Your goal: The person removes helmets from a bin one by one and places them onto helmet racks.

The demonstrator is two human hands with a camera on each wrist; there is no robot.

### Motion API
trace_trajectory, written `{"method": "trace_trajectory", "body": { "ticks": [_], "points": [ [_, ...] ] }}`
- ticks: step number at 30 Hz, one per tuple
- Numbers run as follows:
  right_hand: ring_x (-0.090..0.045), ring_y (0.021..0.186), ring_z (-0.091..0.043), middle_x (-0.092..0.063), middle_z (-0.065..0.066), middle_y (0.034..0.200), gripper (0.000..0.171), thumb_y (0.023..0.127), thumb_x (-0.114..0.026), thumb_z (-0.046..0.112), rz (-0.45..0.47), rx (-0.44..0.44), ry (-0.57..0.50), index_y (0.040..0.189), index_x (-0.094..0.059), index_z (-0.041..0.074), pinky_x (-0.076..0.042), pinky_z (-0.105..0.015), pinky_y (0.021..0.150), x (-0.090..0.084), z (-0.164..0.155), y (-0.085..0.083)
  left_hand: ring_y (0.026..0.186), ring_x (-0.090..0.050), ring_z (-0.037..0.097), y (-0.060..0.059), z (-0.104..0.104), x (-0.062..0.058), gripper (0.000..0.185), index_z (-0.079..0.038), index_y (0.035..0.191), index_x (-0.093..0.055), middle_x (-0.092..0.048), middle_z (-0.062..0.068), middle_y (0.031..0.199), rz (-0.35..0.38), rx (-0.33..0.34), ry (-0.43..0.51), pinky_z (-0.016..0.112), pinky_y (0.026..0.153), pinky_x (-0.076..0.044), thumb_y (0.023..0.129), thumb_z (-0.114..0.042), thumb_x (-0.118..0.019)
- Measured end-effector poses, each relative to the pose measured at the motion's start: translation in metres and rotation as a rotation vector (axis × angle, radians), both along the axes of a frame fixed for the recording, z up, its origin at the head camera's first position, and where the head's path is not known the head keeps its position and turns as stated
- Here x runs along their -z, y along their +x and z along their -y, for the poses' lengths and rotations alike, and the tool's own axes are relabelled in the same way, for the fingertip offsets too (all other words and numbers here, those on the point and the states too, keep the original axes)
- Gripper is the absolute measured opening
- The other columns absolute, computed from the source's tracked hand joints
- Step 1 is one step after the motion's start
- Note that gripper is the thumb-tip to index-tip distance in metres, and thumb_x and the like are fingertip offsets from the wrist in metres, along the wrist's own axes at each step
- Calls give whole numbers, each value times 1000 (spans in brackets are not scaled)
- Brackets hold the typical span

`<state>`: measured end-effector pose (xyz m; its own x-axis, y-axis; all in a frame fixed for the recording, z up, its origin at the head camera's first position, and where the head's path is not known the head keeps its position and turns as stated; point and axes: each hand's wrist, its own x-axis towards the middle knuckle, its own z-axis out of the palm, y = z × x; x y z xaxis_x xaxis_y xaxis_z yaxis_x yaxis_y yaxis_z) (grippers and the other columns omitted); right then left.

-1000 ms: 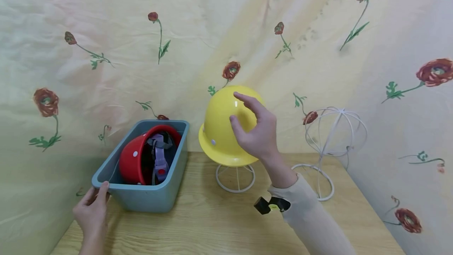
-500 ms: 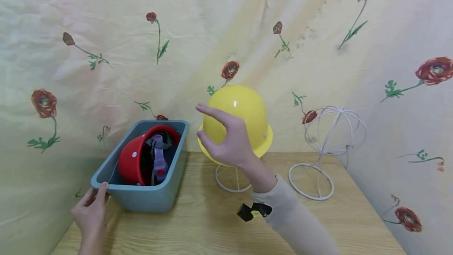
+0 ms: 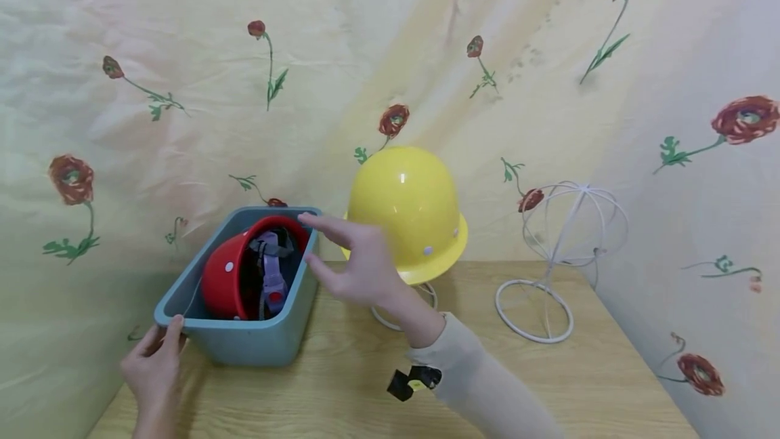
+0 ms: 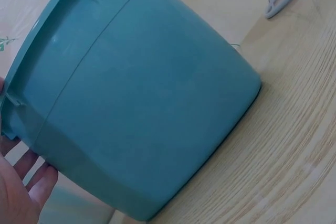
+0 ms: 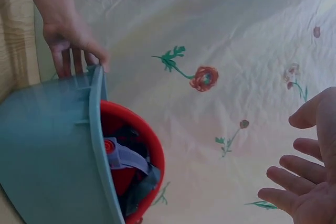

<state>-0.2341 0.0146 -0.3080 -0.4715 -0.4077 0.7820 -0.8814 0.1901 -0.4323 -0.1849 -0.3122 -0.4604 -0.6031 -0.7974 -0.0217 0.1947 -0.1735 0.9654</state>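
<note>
A red hard hat (image 3: 222, 282) sits tilted in a blue-grey bin (image 3: 250, 345) at the head view's eight o'clock. The left hand (image 3: 152, 366) pinches the bin's rim; the right hand (image 3: 359, 266), empty, fingers extended, hovers at its three o'clock, yellow wrist label (image 3: 416, 385) illegible. Toward two, a yellow hard hat (image 3: 403, 208).

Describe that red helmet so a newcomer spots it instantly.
On the wooden table, find the blue bin at the head view's left, gripped by the left hand. Inside lies the red helmet, tipped so its purple strap shows. Unlike the yellow helmet, it shows its open underside.
</note>
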Motion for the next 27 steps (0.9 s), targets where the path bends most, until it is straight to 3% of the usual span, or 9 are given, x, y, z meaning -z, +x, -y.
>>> {"method": "trace_trajectory", "body": {
  "ticks": [6,16,27],
  "points": [
    [-59,131,-9,-65,-1,137,44,93,-67,16,112,-53,39,136,-60,12,-51,-17,104,12,14,0,63,-66,-10,1,1,0,50,-11,124,-67,-69,-21,69,11,-7,5,8,61,-56,78,-19,-85],
    [-62,129,-14,-66,-8,135,41,94,-67,16,149,-51,65,134,-61,11,-55,-26,102,19,26,-2,63,-67,-8,-1,1,0,50,-12,124,-67,-69,-20,70,23,5,7,8,62,-57,78,-21,-85],
    [-62,129,-20,-63,-7,140,43,95,-65,14,276,-120,79,137,-58,12,-56,-27,101,29,37,-5,62,-66,-8,-1,0,1,43,-14,119,-71,-69,-20,68,5,-2,-16,8,61,-56,78,-19,-85]
  ]
}}
